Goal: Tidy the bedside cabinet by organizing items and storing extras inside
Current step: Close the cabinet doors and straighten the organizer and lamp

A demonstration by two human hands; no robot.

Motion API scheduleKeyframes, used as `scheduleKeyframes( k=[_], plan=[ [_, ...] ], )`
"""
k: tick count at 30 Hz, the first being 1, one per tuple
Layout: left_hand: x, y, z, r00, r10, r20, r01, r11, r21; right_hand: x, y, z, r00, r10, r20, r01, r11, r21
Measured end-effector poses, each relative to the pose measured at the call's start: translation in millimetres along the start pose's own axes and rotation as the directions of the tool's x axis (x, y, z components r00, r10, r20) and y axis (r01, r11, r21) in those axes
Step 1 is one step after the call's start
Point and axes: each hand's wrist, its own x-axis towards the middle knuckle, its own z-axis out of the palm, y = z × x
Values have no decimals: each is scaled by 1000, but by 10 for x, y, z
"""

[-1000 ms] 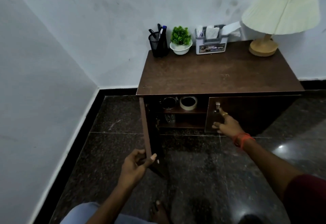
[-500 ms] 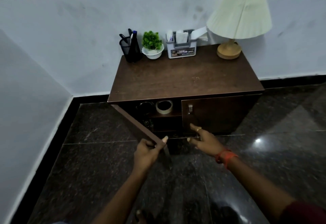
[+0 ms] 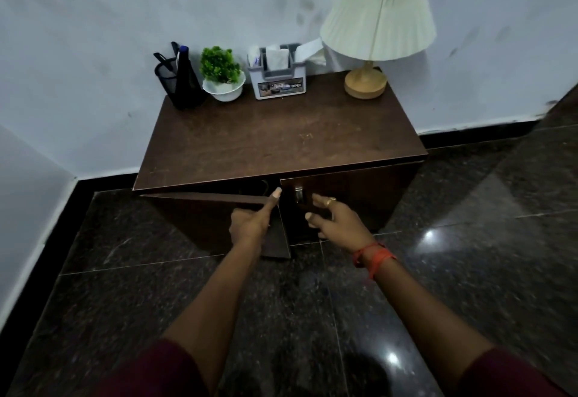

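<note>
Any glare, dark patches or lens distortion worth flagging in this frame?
Head view: dim overall; two bright glare spots on the polished floor; the gap behind the left door is too dark to see into; the wide-angle lens leans the lamp and slants the skirting; the floor at far right looks smeared.

One each: cabinet point(image 3: 281, 140), lamp point(image 3: 378, 18), plant point(image 3: 220, 65), pen holder point(image 3: 181, 84), organizer point(image 3: 280, 84). Two doors point(image 3: 203, 218) point(image 3: 359, 190), two hands point(image 3: 250, 224) point(image 3: 339, 224).

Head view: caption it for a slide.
Left hand grips the ajar left door; right hand hovers open near the handle.
</note>
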Motion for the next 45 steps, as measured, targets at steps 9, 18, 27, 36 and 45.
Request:
scheduleKeyframes(
  k=[9, 18, 27, 36, 45],
  plan=[
    [130, 197, 137, 997, -31, -70, 24, 996, -90, 238, -232, -128, 997, 78, -28, -64, 937, 345],
    [315, 38, 206, 997, 35, -66, -49, 975, -215, 215, -476, -354, 990, 139, 29, -135, 852, 507],
    [539, -175, 130, 978, 168, 120, -136, 962, -238, 218, -574, -700, 996, 88, -14, -63, 798, 600],
    [99, 317, 90, 924, 373, 82, -359, 921, -153, 240, -661, -890, 994, 88, -62, 0, 574, 819],
    [-37, 1245, 774, 813, 382, 440, -222, 901, -372, 609, -402, -1570, 964, 153, -218, 52, 695, 717]
  ],
)
